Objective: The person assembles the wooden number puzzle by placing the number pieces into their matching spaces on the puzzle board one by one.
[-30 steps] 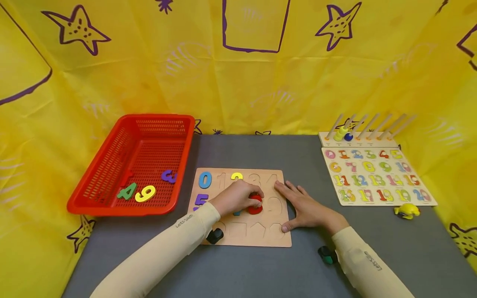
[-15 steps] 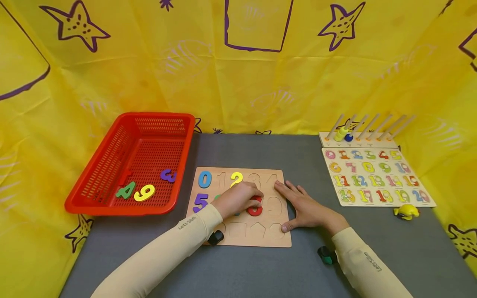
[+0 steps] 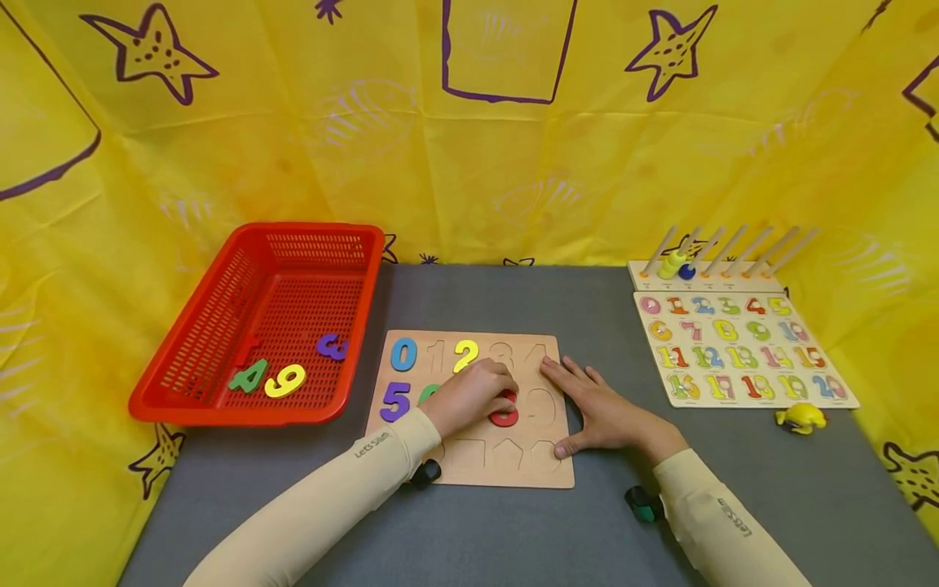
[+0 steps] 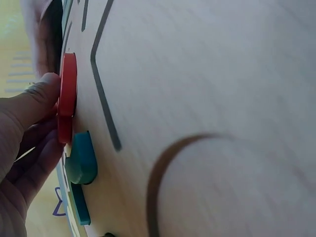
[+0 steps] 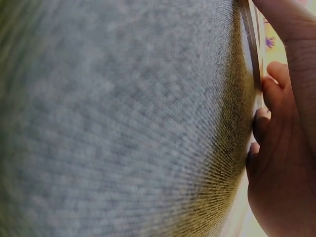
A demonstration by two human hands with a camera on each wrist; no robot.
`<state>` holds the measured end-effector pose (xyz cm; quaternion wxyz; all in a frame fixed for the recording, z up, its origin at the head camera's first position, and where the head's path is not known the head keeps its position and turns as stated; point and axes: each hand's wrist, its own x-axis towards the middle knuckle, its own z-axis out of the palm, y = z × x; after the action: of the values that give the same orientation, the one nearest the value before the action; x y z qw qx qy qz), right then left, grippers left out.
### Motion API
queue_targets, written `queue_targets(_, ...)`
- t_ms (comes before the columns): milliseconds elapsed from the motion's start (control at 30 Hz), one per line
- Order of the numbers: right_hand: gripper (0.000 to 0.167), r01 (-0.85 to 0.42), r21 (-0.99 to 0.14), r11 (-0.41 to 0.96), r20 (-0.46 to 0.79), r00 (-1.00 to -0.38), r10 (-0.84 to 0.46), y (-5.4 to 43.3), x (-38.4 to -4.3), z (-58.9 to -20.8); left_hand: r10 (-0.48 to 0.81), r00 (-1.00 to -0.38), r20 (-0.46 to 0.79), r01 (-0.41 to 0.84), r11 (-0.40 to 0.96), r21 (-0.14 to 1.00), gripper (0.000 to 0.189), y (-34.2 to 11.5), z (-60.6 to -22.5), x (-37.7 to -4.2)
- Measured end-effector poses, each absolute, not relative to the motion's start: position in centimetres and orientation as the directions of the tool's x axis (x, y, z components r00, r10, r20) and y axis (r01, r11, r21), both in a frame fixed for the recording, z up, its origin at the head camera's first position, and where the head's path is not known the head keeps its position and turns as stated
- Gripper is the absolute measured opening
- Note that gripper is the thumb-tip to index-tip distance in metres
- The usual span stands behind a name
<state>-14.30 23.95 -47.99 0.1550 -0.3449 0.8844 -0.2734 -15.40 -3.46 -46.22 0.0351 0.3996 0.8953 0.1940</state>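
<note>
My left hand (image 3: 473,395) is over the middle of the wooden number board (image 3: 455,469). Its thumb and fingers pinch a red number piece (image 3: 504,418), seemingly an 8, partly hidden by the fingers. In the left wrist view the red piece (image 4: 68,94) is at the board's surface, close to a teal piece (image 4: 84,158). My right hand (image 3: 605,408) rests with spread fingers on the board's right edge. A blue 0 (image 3: 403,355), a yellow 2 (image 3: 465,355) and a purple 5 (image 3: 395,400) lie in the board; a green piece (image 3: 429,392) is mostly hidden.
To the left, a red basket (image 3: 249,412) holds a green 4 (image 3: 249,376), a yellow 9 or 6 (image 3: 285,381) and a purple 3 (image 3: 332,347). At right are another number board (image 3: 744,350), a peg stand (image 3: 707,281) and a yellow toy (image 3: 802,417).
The red piece has turned or tilted slightly under my left fingers, showing its lower loop more clearly. My left hand has shifted a little; the right hand has stayed in place.
</note>
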Motion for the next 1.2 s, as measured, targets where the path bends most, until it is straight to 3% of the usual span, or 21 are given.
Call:
queue_targets(500, 0.128, -0.503, -0.6, 0.623, -0.104, -0.723, -0.683, 24.0, -14.4, -48.3, 0.714, -0.679, 0.169, 0.708, 0.575, 0.41, 0.023, -5.2, -45.1, -15.1)
queue_targets(700, 0.128, -0.504, -0.6, 0.621, -0.104, -0.721, -0.686, 24.0, -14.4, -48.1, 0.641, -0.725, 0.252, 0.68, 0.608, 0.411, 0.03, -8.1, -40.4, -14.3)
queue_targets(900, 0.129, -0.501, -0.601, 0.623, -0.1, -0.726, -0.681, 24.1, -14.4, -47.9, 0.611, -0.706, 0.359, 0.705, 0.552, 0.446, 0.044, -14.0, -34.6, -15.2)
queue_targets(1200, 0.129, -0.489, -0.6, 0.633, -0.112, -0.732, -0.672, 24.0, -14.3, -48.1, 0.427, -0.857, 0.29, 0.515, 0.743, 0.427, 0.065, -24.7, -30.9, -18.4)
